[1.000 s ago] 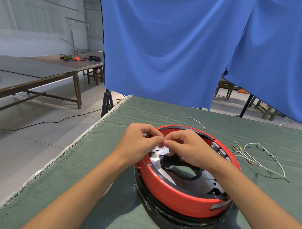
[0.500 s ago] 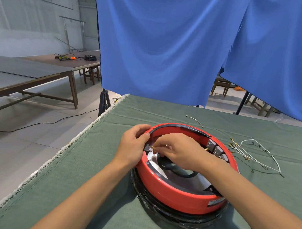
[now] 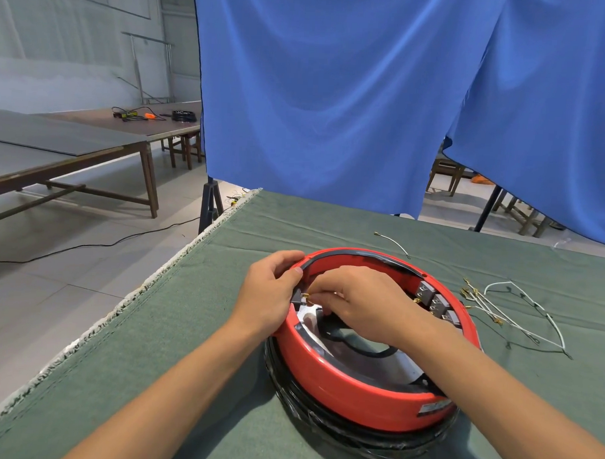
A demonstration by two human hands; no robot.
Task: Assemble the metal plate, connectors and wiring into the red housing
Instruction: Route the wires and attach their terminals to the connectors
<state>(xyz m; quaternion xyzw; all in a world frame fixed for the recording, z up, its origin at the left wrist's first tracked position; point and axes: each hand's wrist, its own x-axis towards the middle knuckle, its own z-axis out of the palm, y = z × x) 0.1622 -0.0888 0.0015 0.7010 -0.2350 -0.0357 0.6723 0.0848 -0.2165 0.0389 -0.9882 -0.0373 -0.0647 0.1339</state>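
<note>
Wiring step: left hand (image 3: 269, 297) grips the housing (image 3: 357, 379) rim; right hand (image 3: 360, 300) pinches a brass terminal (image 3: 305, 295) inside it. Next, seat the terminal squarely.

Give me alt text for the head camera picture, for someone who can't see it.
Two hands work at the left rim of a round red housing on a green-covered table: the left hand grips the rim while the right hand pinches a small brass terminal just inside it. Loose white wires lie to the right, blue curtains behind.
</note>
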